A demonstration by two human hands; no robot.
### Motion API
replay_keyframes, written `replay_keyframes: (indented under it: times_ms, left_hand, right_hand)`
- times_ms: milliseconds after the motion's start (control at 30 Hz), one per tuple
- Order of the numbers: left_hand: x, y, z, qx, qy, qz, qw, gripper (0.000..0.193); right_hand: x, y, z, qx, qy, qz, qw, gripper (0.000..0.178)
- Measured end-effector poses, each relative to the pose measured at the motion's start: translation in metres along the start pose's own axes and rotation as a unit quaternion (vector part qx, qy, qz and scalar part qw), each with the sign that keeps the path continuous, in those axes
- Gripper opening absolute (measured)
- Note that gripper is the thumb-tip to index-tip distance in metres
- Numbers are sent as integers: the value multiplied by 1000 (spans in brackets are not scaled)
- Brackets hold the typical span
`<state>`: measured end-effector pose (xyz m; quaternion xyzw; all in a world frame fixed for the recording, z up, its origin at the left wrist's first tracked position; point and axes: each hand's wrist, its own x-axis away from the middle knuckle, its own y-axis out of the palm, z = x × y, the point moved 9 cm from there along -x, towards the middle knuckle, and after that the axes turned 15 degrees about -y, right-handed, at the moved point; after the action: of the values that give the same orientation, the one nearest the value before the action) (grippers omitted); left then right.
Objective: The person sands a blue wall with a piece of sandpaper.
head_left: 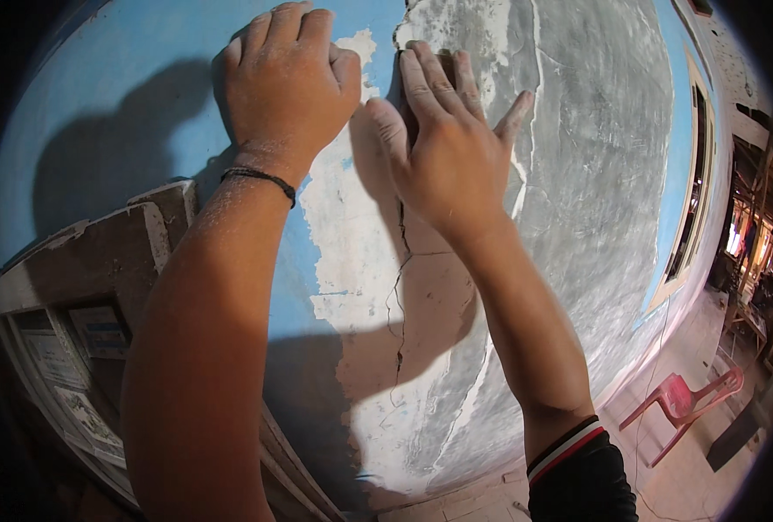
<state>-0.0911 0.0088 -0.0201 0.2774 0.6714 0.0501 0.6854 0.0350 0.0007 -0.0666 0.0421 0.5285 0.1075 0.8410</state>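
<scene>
Both my hands are up against a wall of peeling blue paint and bare plaster (339, 252). My left hand (286, 91), dusted white, wears a black cord bracelet (260, 180) at the wrist. Its fingers curl toward the blue paint, and whatever lies under them is hidden. To its right, my right hand (452, 148) rests with its whitened fingers spread over the bare strip. A dark patch shows between those fingers; I cannot tell whether it is shadow or a thing under the palm. Below, a thin crack (401, 287) runs down the plaster.
Grey plaster (595, 157) with white streaks covers the wall to the right, beside a framed window opening (689, 183). A worn wooden cabinet with panes (99, 235) stands at lower left. On the floor at lower right is a red plastic chair (680, 400).
</scene>
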Motion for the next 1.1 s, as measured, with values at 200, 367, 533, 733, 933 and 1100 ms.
replay_keyframes:
  times_ms: [200, 367, 533, 733, 933, 1100]
  left_hand:
    - [2, 1, -1, -15, 3, -4, 1000, 31]
    - [-1, -4, 1, 2, -2, 13, 1000, 31]
    - [2, -1, -1, -1, -6, 3, 1000, 31]
    - [0, -6, 6, 21, 2, 27, 999, 27]
    - [-1, -2, 0, 17, -18, -11, 1000, 30]
    - [-1, -6, 0, 30, -17, 11, 999, 29]
  right_hand:
    - [61, -5, -19, -16, 28, -60, 998, 57]
    - [20, -10, -5, 16, -18, -3, 1000, 59]
    - [19, -3, 0, -5, 3, -28, 1000, 64]
    - [46, -10, -13, 15, -8, -64, 998, 66]
    - [-2, 1, 12, 25, 0, 1, 1000, 63]
    - [49, -10, -13, 40, -2, -24, 999, 60]
